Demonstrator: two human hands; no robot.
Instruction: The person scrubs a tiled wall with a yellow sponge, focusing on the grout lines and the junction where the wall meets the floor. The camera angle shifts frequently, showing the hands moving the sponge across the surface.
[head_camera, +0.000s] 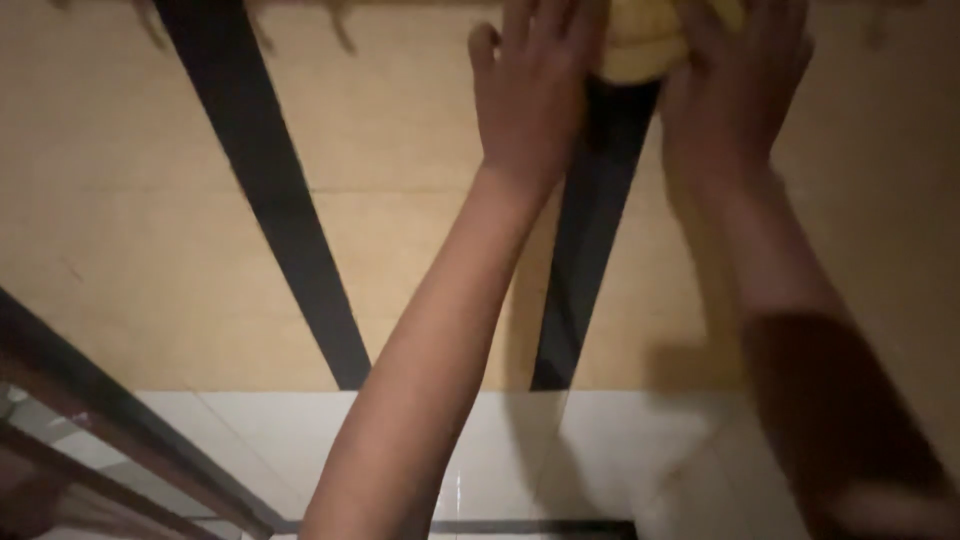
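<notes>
Both my arms reach forward and up to the top edge of the view. My left hand (530, 85) lies flat with fingers spread against the left side of a pale yellow, ridged lump (640, 45). My right hand (735, 90) presses on its right side, fingers wrapped over it. The yellow thing sits between the two hands on a tan surface (150, 220) and is cut off by the frame's top edge, so its full shape is hidden. What it is made of I cannot tell.
Two dark bands (270, 190) (590, 240) run across the tan surface and converge toward me. Below it lies a glossy white tiled area (300, 440). A dark rail or frame (110, 420) crosses the bottom left corner.
</notes>
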